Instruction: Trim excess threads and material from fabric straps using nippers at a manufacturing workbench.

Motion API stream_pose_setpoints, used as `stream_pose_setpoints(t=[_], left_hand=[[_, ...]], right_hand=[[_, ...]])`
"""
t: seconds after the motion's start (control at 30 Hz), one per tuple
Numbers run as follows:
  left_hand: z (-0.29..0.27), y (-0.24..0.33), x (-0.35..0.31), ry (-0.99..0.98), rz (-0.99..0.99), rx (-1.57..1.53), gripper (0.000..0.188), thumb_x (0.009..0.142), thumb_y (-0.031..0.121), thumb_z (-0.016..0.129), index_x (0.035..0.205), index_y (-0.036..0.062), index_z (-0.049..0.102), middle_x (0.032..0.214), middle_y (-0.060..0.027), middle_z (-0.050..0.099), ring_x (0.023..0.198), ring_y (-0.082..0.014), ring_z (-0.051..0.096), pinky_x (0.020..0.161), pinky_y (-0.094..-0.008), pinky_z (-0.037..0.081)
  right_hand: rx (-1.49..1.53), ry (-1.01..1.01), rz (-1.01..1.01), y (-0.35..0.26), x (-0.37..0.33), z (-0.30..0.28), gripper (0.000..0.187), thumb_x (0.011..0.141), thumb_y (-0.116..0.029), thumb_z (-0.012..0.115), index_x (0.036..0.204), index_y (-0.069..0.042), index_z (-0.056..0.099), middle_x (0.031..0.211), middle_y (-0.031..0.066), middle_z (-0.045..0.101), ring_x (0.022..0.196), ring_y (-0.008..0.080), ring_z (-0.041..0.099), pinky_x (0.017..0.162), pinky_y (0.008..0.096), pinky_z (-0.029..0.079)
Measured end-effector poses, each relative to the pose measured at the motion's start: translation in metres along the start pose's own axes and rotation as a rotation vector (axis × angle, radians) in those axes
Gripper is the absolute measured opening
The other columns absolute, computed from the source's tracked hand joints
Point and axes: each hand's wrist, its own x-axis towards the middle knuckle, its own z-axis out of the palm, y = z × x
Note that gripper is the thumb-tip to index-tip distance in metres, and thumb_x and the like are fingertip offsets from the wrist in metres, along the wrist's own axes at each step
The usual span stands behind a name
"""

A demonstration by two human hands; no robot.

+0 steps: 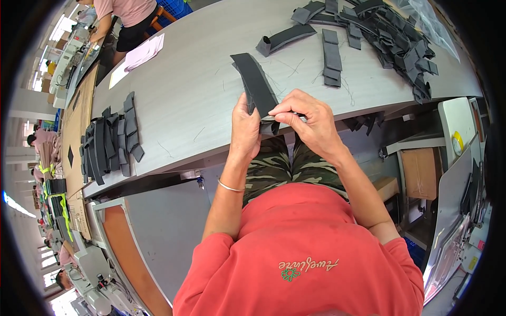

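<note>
My left hand (246, 126) is closed around the lower part of a black fabric strip (255, 84), with the thumb along its edge. The strip's flat length points away from me over the table's near edge, and its lower end folds under near my fingers. At that lower end, my right hand (311, 118) has thumb and forefinger pinched together against the strip's right edge. Something small and dark shows between the right fingers, mostly hidden, so its kind is unclear. Past my hands, a single folded black strip (331, 58) and a curled one (287, 39) lie on the table.
The grey table (190, 84) has loose threads scattered on it. A big heap of black strips (392, 42) lies at the far right beside clear plastic (429, 23); a smaller pile (109, 139) is at left. Pink sheets (145, 52) lie near a co-worker (129, 21). A cardboard box (420, 173) stands below right.
</note>
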Motion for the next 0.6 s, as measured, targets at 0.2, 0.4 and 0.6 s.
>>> stream_pose_setpoints(t=[0.2, 0.4, 0.6], left_hand=[[0.005, 0.004, -0.002, 0.011, -0.012, 0.022, 0.022, 0.093, 0.017, 0.059, 0.108, 0.0028, 0.052, 0.089, -0.0058, 0.061, 0.072, -0.0118, 0.063, 0.057, -0.0253, 0.053], [0.01, 0.012, -0.005, -0.051, -0.088, 0.071, 0.022, 0.09, 0.001, 0.052, 0.112, 0.0013, 0.048, 0.099, -0.0079, 0.06, 0.085, -0.0119, 0.062, 0.066, -0.0268, 0.055], [0.012, 0.023, -0.011, -0.311, -0.159, 0.153, 0.035, 0.089, 0.001, 0.055, 0.122, -0.0014, 0.045, 0.104, -0.0059, 0.057, 0.09, -0.0136, 0.059, 0.077, -0.0272, 0.051]], right_hand=[[0.02, 0.048, 0.029, -0.001, 0.0, -0.009, 0.022, 0.078, -0.011, 0.069, 0.1, -0.011, 0.069, 0.095, 0.0049, 0.064, 0.082, 0.0186, 0.062, 0.069, 0.0285, 0.048], [-0.108, 0.018, -0.075, 0.005, 0.002, -0.003, 0.027, 0.077, -0.006, 0.069, 0.104, -0.01, 0.066, 0.106, 0.007, 0.064, 0.088, 0.0219, 0.064, 0.073, 0.0328, 0.05], [0.042, 0.172, 0.075, 0.002, 0.011, -0.014, 0.011, 0.084, -0.006, 0.064, 0.094, -0.002, 0.066, 0.084, 0.0104, 0.068, 0.071, 0.0141, 0.063, 0.061, 0.0263, 0.047]])
